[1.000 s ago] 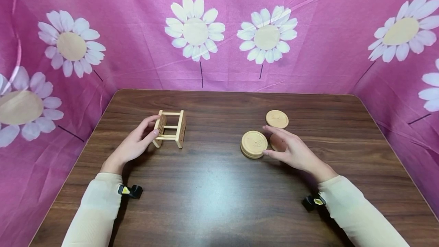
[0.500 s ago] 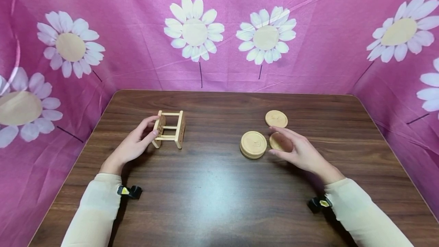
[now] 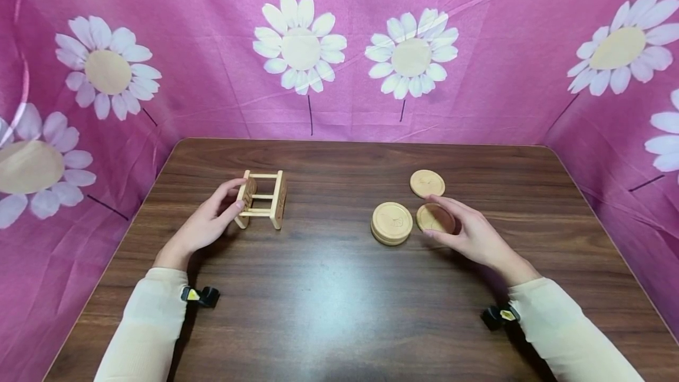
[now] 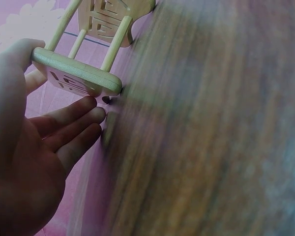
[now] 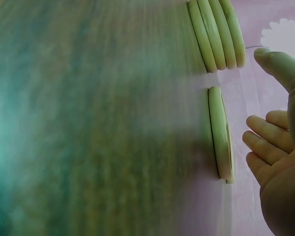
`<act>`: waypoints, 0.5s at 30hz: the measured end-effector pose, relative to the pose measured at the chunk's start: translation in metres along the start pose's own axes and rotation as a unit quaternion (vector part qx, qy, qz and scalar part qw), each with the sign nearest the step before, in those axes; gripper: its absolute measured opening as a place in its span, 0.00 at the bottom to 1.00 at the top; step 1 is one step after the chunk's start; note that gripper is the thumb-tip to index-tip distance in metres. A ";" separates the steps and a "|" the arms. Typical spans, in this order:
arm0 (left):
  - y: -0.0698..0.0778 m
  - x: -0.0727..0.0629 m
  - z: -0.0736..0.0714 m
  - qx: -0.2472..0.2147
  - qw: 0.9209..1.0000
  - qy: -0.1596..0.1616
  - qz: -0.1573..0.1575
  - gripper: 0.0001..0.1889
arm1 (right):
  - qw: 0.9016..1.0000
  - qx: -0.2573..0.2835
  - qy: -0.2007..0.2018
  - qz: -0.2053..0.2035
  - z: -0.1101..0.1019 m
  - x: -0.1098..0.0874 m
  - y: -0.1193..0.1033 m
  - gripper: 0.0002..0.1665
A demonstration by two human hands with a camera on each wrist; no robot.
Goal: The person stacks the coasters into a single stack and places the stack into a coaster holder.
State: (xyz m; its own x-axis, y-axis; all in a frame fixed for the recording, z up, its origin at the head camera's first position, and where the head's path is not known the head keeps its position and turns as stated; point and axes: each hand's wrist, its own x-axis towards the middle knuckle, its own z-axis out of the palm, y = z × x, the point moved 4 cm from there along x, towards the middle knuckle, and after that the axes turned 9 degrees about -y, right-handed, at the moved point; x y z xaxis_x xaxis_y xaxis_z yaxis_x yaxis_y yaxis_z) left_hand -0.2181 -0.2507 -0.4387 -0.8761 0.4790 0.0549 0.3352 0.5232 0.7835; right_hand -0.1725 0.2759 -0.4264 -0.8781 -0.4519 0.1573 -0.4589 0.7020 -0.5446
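On the left of the table, a small wooden coaster rack [image 3: 262, 198] stands with two carved side panels joined by round bars. My left hand [image 3: 208, 226] grips its near-left panel between thumb and index finger; in the left wrist view the other fingers [image 4: 76, 140] extend below that panel. At the right, my right hand [image 3: 472, 231] hovers over a single round wooden coaster [image 3: 431, 218], thumb and fingers spread apart with nothing between them. Left of that coaster stands a stack of several coasters [image 3: 392, 223]. The right wrist view shows the hand raised above the single coaster [image 5: 219, 132].
Another round coaster [image 3: 427, 183] lies flat behind the one under my right hand. The dark wood-grain table [image 3: 329, 287] has a pink cloth [image 3: 355, 75] with white daisies hanging behind and beside it. Each wrist carries a small black camera [image 3: 208, 297].
My right hand has drifted right, away from the stack of coasters, and is now over the single coaster. The left hand and the rack have stayed in place.
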 end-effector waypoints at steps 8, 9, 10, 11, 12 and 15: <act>0.001 0.000 -0.001 -0.003 1.000 0.000 -0.002 0.27 | 1.000 0.000 0.003 0.011 -0.003 -0.002 0.005 0.43; 0.001 0.000 -0.001 -0.003 1.000 0.000 -0.001 0.27 | 1.000 0.001 0.002 0.013 -0.004 -0.003 0.006 0.43; 0.001 0.000 -0.001 -0.003 1.000 0.000 -0.001 0.27 | 1.000 0.001 0.002 0.015 -0.004 -0.003 0.006 0.42; 0.002 0.000 -0.001 -0.003 1.000 -0.001 -0.001 0.27 | 1.000 0.002 0.002 0.017 -0.004 -0.003 0.007 0.42; 0.002 0.000 -0.001 -0.003 1.000 -0.001 -0.001 0.27 | 1.000 0.004 0.001 0.018 -0.005 -0.004 0.007 0.42; 0.002 0.000 -0.001 -0.003 1.000 -0.003 0.000 0.27 | 1.000 0.004 0.001 0.022 -0.005 -0.006 0.010 0.42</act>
State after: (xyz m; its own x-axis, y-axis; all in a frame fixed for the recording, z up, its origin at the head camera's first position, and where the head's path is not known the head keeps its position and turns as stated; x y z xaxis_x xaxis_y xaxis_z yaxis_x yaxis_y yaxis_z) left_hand -0.2181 -0.2501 -0.4369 -0.8745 0.4823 0.0514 0.3326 0.5193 0.7872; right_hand -0.1729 0.2884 -0.4292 -0.8976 -0.4196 0.1351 -0.4189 0.7166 -0.5576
